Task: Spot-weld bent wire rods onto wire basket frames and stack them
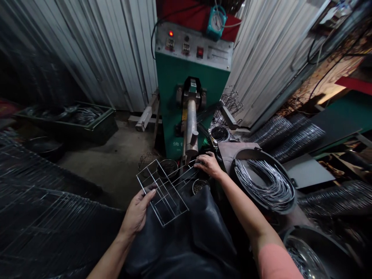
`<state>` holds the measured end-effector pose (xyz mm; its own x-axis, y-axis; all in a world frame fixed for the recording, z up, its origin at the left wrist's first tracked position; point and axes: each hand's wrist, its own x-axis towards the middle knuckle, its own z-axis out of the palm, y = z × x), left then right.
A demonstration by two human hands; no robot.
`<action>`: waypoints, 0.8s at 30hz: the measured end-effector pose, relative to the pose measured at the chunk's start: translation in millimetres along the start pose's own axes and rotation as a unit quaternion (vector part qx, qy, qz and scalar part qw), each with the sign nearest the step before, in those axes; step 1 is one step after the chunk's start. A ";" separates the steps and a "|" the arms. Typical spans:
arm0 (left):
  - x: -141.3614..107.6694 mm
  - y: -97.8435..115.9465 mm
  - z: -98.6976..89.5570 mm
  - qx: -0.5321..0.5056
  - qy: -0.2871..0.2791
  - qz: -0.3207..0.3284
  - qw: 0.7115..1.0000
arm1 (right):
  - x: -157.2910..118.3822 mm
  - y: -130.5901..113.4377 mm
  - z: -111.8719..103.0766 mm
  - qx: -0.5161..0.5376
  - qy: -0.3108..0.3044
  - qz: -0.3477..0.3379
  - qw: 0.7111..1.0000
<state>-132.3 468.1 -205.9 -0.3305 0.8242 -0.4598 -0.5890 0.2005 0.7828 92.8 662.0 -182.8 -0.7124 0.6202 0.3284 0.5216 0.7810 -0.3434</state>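
Observation:
My left hand grips the left edge of a wire grid rack, thumb on top. The rack is tilted above my lap, and its far wires run up to the spot welder's electrode. Right beside that electrode tip, my right hand is closed, its fingertips pinched at the far end of the rack's wires. Exactly which wire they pinch is too small to see. The green spot welder stands straight ahead, a red lamp lit on its panel.
To my right, a round pan holds bent wires, with a second bowl nearer me. Stacked wire racks fill the left side. A green bin stands on the floor behind them. A small cup sits below the electrode.

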 end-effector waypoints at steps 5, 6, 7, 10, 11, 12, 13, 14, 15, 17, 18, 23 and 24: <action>9.4 4.0 -3.6 0.017 -0.015 0.029 0.999 | 2.3 -2.7 2.6 -0.010 0.011 0.019 1.000; 12.4 5.2 -4.6 0.020 -0.011 0.037 0.999 | 4.2 -3.6 3.4 -0.013 0.010 0.024 1.000; 15.4 6.4 -5.5 0.021 -0.005 0.043 0.999 | 6.5 -4.4 4.3 -0.016 0.009 0.030 0.999; 22.8 9.1 -8.1 0.017 0.009 0.054 0.998 | 13.6 -6.0 7.3 -0.025 0.003 0.049 0.998; 24.3 9.7 -8.7 0.015 0.009 0.053 0.998 | 15.5 -6.3 8.1 -0.029 0.002 0.056 0.998; 25.2 10.3 -9.0 0.014 0.008 0.052 0.998 | 16.9 -6.5 8.6 -0.031 0.001 0.061 0.998; 25.7 10.9 -9.2 0.014 0.006 0.051 0.999 | 18.0 -6.9 8.8 -0.032 0.001 0.065 0.997; 25.8 11.7 -9.0 0.014 0.003 0.051 0.999 | 18.6 -7.2 8.7 -0.032 0.001 0.069 0.997; 25.7 12.6 -8.5 0.016 0.003 0.052 0.999 | 18.8 -7.7 8.4 -0.030 0.002 0.072 0.997; 25.4 15.0 -6.8 0.021 0.007 0.058 0.998 | 18.2 -8.8 7.5 -0.021 0.003 0.076 0.997; 25.3 16.3 -5.7 0.024 0.012 0.063 0.998 | 17.6 -9.4 7.4 -0.013 0.005 0.079 0.997; 27.1 20.0 -1.6 0.035 0.030 0.089 0.995 | 14.0 -12.5 11.0 0.016 0.022 0.090 0.996; 27.6 19.7 -1.8 0.034 0.030 0.095 0.994 | 13.4 -13.0 11.7 0.016 0.027 0.090 0.995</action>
<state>-154.3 493.8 -203.9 -0.4761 0.8179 -0.3230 -0.4603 0.0811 0.8840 70.9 659.3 -184.2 -0.5826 0.7532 0.3054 0.6225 0.6551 -0.4282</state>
